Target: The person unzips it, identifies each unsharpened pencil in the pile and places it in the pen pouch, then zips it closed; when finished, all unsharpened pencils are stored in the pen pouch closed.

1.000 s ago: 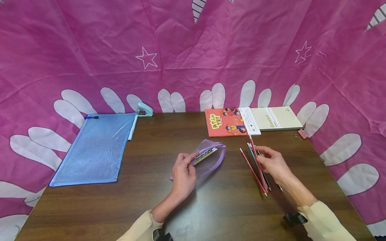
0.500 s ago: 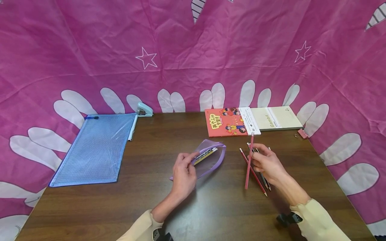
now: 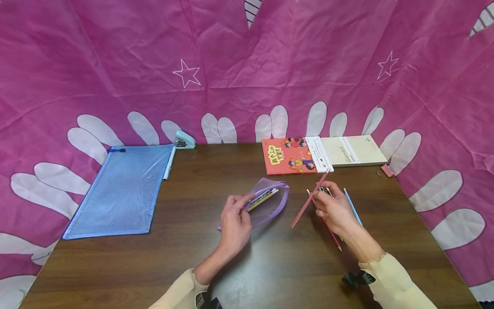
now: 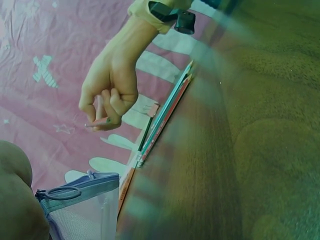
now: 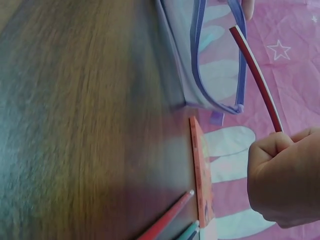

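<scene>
My left hand (image 3: 236, 223) pinches the edge of a purple zip pencil pouch (image 3: 284, 202), whose mouth gapes toward the right. Inside the see-through mesh lie black-and-white and yellow pencils (image 3: 263, 199). Between its thumb and fingers, my right hand (image 3: 336, 212) holds a red striped pencil (image 3: 302, 212), raised above the table and slanting down to the left toward the pouch. Under that hand are more pencils on the table, among them a red pencil (image 3: 333, 236) and a light blue pencil (image 3: 353, 207). Others there are partly hidden by the hand.
A blue mesh zip folder (image 3: 123, 193) lies at the left, with a white pen (image 3: 170, 165) along its edge and a mint stapler (image 3: 185, 140) behind. An orange book (image 3: 287, 159) and a cream notebook (image 3: 353, 150) lie at the back right, near a pink binder clip (image 3: 387, 171).
My right hand has lifted the red striped pencil from the other pencils, moved left and swung its lower end toward the pouch. The light blue pencil has come into sight. My left hand stays put.
</scene>
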